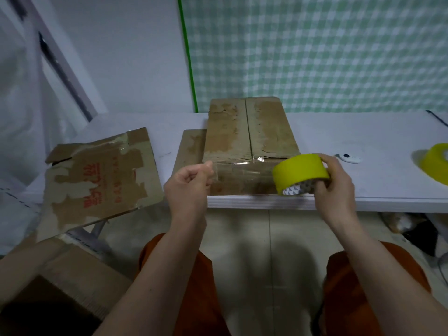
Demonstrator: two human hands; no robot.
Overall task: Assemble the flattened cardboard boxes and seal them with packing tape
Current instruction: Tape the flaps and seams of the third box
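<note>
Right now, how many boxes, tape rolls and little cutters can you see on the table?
Assembled boxes: 1, the box being taped
Flattened boxes: 1, the flat cardboard at the left
Tape rolls: 2, the yellow roll in the right hand and another roll at the right edge
Cutters: 1, the white cutter
Total: 5

— What did the flat white table [339, 132] carry?
— A brown assembled cardboard box [249, 134] at centre, a torn flattened cardboard sheet [97, 178] at nine o'clock, a small white cutter [349, 158] and a yellow tape roll [436, 163] at three o'clock.
</note>
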